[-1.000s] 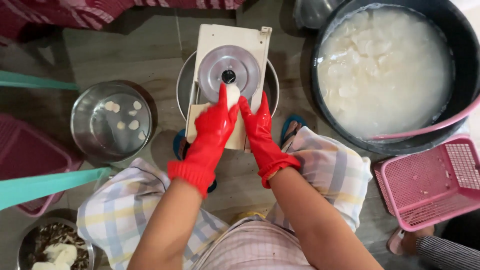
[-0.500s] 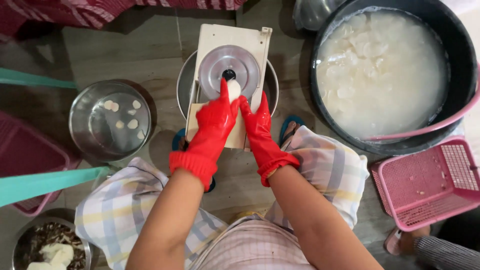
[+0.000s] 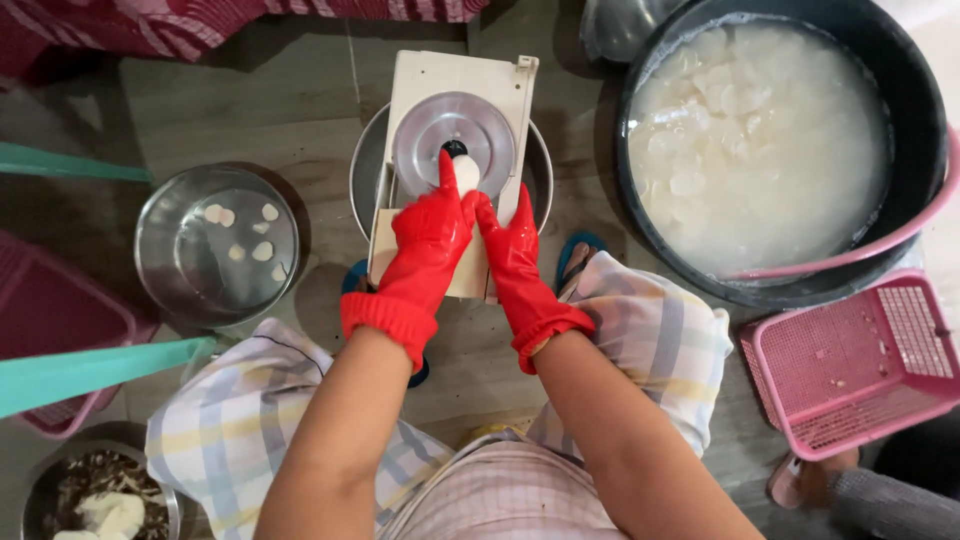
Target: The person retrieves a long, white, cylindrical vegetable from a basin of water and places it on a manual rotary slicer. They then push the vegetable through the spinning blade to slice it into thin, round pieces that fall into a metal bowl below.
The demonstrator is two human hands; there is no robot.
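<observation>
Head view. Left hand [image 3: 428,245] and right hand [image 3: 515,255], both in red gloves, pressed together, pinching a white root piece [image 3: 466,172] against the round blade disc [image 3: 453,145] of a cream slicer [image 3: 455,170] over a steel bowl [image 3: 368,180]. Step judged: slicing. Left: steel pot [image 3: 160,250] holding slices. Far right: black basin [image 3: 915,110] of slices in water.

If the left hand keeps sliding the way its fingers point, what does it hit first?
The left hand points up the slicer board. It would likely first meet the white piece at its fingertips, then the round metal blade disc. Depth is hard to judge.
</observation>
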